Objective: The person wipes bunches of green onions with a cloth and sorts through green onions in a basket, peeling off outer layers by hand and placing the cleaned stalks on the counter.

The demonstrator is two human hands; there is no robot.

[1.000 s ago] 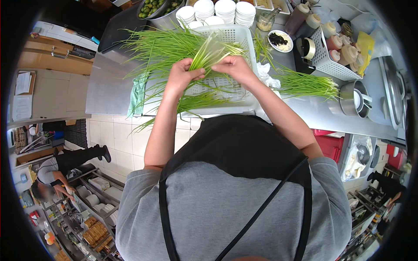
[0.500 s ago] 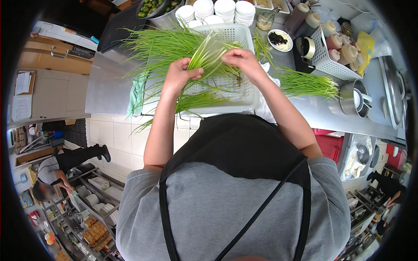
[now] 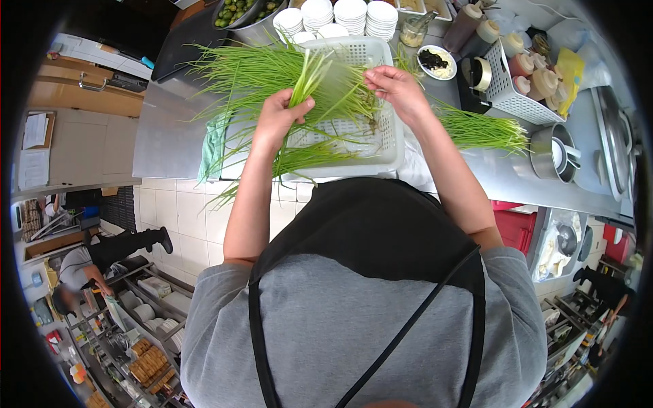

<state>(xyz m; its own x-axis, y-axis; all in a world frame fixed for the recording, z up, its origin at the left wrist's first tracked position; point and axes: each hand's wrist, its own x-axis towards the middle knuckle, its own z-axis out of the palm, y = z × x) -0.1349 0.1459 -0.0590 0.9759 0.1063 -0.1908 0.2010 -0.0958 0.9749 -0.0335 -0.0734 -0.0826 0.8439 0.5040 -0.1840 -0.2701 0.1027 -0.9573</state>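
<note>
My left hand is closed around a bunch of thin spring onions, their pale ends pointing up and to the right. To the right, my right hand has its thumb and fingertips pinched together; what is between them, if anything, is too small to make out. Both hands are over a white perforated basket. A large heap of spring onions lies across the basket and spills over its left side. Some stringy roots show inside, below the bunch.
More spring onions lie on the steel counter to the right, beside a metal pot. Stacked white dishes, a small bowl and a basket of sauce bottles stand behind. A person is at shelves lower left.
My right hand has moved a little right and up, away from the bunch. My left hand keeps its hold, and the bunch now stands more upright.
</note>
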